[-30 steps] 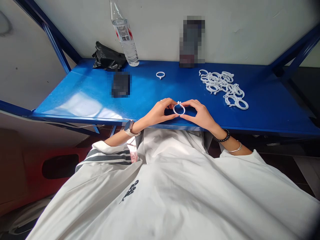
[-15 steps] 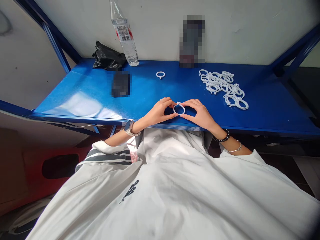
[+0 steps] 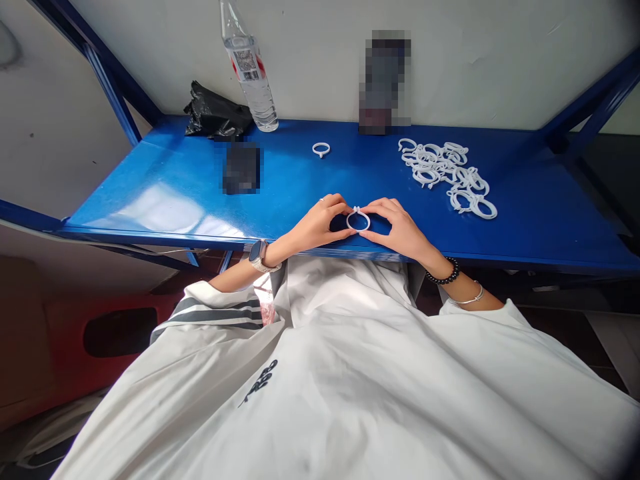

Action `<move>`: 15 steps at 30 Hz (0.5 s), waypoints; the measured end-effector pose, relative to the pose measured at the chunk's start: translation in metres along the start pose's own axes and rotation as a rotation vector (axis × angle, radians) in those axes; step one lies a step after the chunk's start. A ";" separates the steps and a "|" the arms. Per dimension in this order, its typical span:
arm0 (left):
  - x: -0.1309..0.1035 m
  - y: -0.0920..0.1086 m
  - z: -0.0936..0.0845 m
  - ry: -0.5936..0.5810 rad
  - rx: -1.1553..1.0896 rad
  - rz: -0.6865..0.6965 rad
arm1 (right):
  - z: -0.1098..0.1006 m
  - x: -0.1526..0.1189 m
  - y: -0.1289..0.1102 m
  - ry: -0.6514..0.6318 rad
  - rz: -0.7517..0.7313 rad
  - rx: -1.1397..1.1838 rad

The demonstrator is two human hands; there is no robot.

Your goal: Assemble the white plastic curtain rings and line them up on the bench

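Near the front edge of the blue table point(image 3: 295, 200), my left hand point(image 3: 323, 223) grips the left side of a white ring point(image 3: 359, 231) between thumb and fingers. My right hand point(image 3: 397, 227) holds the same ring from the right. A small knobbed part sits at the ring's far side, between my fingertips. Farther back lies a single white ring point(image 3: 321, 144) with its knob toward me. To the right is a loose pile of white rings point(image 3: 440, 163), several of them overlapping.
A water bottle point(image 3: 259, 100) stands at the back left beside a crumpled black plastic bag point(image 3: 215, 117). In front of them lies a blurred dark object point(image 3: 242, 168). Another blurred dark object point(image 3: 384, 83) is at the back against the wall. Blue frame bars rise at both sides.
The held ring has tilted or shifted very slightly between my fingers, its knobbed part now a little nearer me. Both hands have stayed nearly in place.
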State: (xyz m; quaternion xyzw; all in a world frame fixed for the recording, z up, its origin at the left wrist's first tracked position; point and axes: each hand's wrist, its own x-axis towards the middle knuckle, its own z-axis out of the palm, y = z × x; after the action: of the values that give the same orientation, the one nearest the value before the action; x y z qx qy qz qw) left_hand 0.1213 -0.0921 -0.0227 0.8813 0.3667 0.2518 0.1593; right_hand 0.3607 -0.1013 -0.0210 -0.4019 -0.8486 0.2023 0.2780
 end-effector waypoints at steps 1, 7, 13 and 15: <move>0.000 0.000 0.000 -0.002 0.010 0.003 | 0.000 0.000 0.000 -0.004 -0.002 -0.001; 0.000 0.002 0.000 -0.012 0.042 0.010 | 0.000 0.000 0.000 -0.005 0.003 -0.006; 0.000 0.003 -0.001 -0.017 0.053 -0.004 | 0.001 0.001 0.000 0.025 0.032 -0.010; 0.000 0.002 0.000 -0.014 0.052 -0.009 | 0.002 0.000 0.000 0.038 0.032 -0.006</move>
State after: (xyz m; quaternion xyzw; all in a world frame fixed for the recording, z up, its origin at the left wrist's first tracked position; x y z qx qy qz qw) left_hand 0.1223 -0.0938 -0.0212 0.8852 0.3760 0.2353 0.1403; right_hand 0.3596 -0.1010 -0.0225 -0.4200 -0.8374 0.1965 0.2894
